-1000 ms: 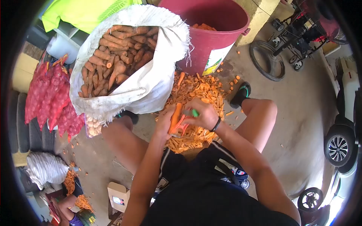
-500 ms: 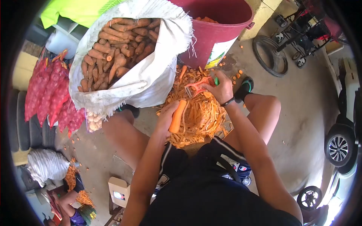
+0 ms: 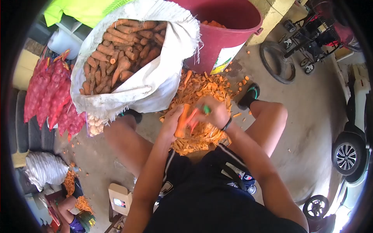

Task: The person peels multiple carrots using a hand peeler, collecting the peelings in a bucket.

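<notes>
My left hand (image 3: 171, 121) is closed around a peeled orange carrot (image 3: 181, 123), held upright over a heap of peelings (image 3: 202, 136) between my legs. A red peeler (image 3: 192, 119) is in my right hand (image 3: 215, 112), blurred by motion, its head against or very near the carrot's right side. Something green shows between the fingers of that hand. Beyond my hands, at the left, an open white sack (image 3: 155, 83) holds many unpeeled carrots (image 3: 120, 58).
A dark red tub (image 3: 233, 37) with carrots inside stands behind the peelings. Red net bags (image 3: 50, 89) hang at the left. A loose tire (image 3: 272, 64) lies at the upper right. At lower left, another person's leg (image 3: 68, 206) shows beside more peelings.
My right hand has moved down and left with the peeler, from above the peelings to the carrot. My left hand still holds the carrot in nearly the same place.
</notes>
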`<state>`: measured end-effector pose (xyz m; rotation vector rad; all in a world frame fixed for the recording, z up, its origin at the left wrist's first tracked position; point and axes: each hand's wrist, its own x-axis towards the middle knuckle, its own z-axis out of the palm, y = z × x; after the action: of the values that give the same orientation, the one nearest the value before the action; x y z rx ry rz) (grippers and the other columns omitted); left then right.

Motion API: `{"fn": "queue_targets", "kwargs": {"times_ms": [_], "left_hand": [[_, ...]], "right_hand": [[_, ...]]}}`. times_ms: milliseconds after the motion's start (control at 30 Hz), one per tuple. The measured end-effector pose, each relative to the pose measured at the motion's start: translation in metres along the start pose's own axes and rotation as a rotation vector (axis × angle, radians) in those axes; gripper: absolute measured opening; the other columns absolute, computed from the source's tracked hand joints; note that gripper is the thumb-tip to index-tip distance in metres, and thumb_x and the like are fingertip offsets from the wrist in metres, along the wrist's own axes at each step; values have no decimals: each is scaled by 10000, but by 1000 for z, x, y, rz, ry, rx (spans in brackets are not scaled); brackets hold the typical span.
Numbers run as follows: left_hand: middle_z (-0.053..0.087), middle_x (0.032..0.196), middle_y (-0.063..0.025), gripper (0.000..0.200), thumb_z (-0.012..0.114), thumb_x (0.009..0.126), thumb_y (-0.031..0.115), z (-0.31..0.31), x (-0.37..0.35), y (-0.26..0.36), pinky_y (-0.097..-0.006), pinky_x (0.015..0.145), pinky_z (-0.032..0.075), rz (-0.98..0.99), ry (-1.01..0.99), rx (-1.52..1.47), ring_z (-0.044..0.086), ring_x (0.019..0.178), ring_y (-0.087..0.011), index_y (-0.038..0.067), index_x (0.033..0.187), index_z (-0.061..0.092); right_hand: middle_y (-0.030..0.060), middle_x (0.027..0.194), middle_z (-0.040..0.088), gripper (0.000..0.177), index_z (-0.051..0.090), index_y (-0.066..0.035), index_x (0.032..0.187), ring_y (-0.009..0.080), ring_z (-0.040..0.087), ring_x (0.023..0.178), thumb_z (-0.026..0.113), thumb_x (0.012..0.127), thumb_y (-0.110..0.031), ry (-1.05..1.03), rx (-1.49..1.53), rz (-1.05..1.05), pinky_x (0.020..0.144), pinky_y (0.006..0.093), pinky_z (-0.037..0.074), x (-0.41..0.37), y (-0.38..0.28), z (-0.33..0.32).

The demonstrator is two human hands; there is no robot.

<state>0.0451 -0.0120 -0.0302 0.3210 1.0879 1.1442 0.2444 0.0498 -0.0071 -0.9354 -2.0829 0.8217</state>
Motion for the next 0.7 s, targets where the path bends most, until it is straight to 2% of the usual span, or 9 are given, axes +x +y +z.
{"fn": "queue_targets", "kwargs": {"times_ms": [100, 133, 267, 367, 400, 500, 633, 667, 700], "left_hand": [[637, 926, -36, 286, 555, 1040, 270, 0, -14, 7, -268, 631, 559, -66, 10, 125, 632, 755, -110, 33, 1184, 622], [636, 924, -31, 282, 562, 1037, 275, -7, -8, 3, -267, 651, 563, -59, -2, 115, 632, 762, -110, 34, 1167, 627], [637, 897, -15, 255, 570, 1035, 289, 1, 0, 5, -246, 619, 534, -20, -30, -67, 611, 717, -97, 61, 1116, 650], [640, 904, -30, 253, 557, 1042, 273, -10, -3, -2, -252, 608, 525, -27, -39, 74, 612, 715, -106, 49, 1119, 645], [642, 894, -29, 253, 544, 1049, 267, -5, -8, 2, -251, 614, 519, -40, -5, 122, 607, 725, -103, 49, 1127, 647], [640, 876, -13, 274, 552, 1045, 291, 3, -8, 8, -251, 626, 511, -54, -25, 8, 598, 737, -91, 58, 1154, 646], [631, 870, -7, 313, 558, 1037, 325, -2, 5, 0, -268, 612, 527, -18, -3, 120, 615, 721, -101, 58, 1183, 632], [632, 871, -9, 315, 554, 1039, 322, -7, 4, -4, -266, 615, 525, -20, -16, 202, 611, 721, -99, 57, 1193, 628], [634, 872, -11, 318, 550, 1041, 320, -11, 1, -6, -264, 618, 523, -25, -37, 290, 607, 721, -97, 57, 1202, 625]], "right_hand": [[131, 941, 691, 463, 679, -55, 1026, 300, 685, 842, 913, 666, -227, 192, -221, 261, 752, 387, 557, 26, 20, -29], [121, 924, 683, 465, 680, -52, 1018, 287, 682, 826, 916, 661, -233, 272, -233, 238, 738, 388, 553, 27, 29, -27], [121, 888, 666, 483, 702, -71, 1047, 284, 681, 786, 913, 655, -259, -45, 58, -61, 687, 399, 552, -4, -9, 5], [117, 899, 674, 462, 702, -75, 1048, 275, 682, 797, 905, 664, -232, 82, -176, 53, 685, 395, 553, 10, 18, -12], [111, 915, 685, 449, 702, -70, 1054, 267, 688, 795, 900, 680, -223, 247, -237, 39, 694, 388, 560, 19, 29, -20], [110, 943, 696, 443, 702, -65, 1046, 266, 697, 820, 901, 689, -234, 134, -21, 215, 714, 385, 568, 14, 30, -16], [122, 946, 692, 449, 689, -52, 1045, 304, 694, 835, 904, 691, -227, -43, 57, -71, 737, 385, 567, -1, -4, -1], [140, 957, 692, 461, 690, -50, 1056, 312, 690, 844, 900, 694, -242, 70, -97, -106, 742, 393, 562, 3, 20, -2], [146, 958, 692, 465, 690, -46, 1058, 313, 689, 851, 898, 695, -248, 111, -154, 15, 742, 396, 561, 9, 32, -9]]}}
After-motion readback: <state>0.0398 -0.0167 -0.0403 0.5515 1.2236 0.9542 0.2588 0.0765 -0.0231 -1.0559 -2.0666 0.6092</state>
